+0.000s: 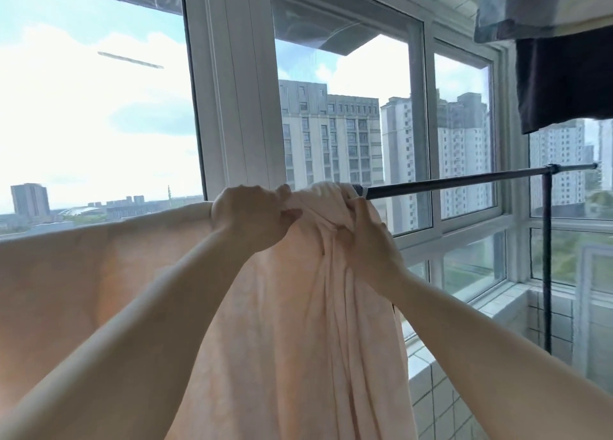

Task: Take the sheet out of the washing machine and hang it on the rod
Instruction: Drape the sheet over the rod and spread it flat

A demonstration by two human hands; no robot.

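A pale peach sheet (99, 267) hangs over the black rod (464, 181), spread flat to the left and bunched in folds at the middle. My left hand (252, 217) grips the sheet's top edge where it lies over the rod. My right hand (368, 237) holds the bunched folds just right of it, beside the bare part of the rod. The rod's left part is hidden under the cloth.
The rod's black upright post (547, 257) stands at the right near the tiled sill (431, 366). Large windows (351, 124) run right behind the rod. Dark and checked cloths (564, 74) hang from above at the top right.
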